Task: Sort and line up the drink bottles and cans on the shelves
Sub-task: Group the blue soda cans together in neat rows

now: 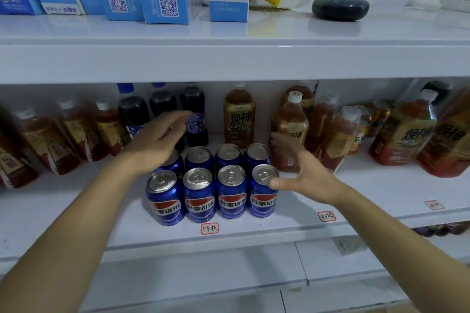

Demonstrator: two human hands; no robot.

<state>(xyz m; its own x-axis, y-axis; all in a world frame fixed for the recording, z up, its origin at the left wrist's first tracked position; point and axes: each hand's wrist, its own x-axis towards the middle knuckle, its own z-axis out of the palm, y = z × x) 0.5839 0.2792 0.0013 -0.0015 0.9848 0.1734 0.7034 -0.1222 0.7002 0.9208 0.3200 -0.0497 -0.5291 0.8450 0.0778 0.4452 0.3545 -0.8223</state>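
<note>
On middle shelf (381, 190), cans (213, 185) squared two rows deep, both hands empty — left hand (157, 140), right hand (307, 178) spread apart; right tea bottles (338, 134) look unsorted.

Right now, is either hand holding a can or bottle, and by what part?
Nothing is held. The left hand hovers open over the blue cans; the right hand is open beside them, fingertips at one can's rim.
</note>
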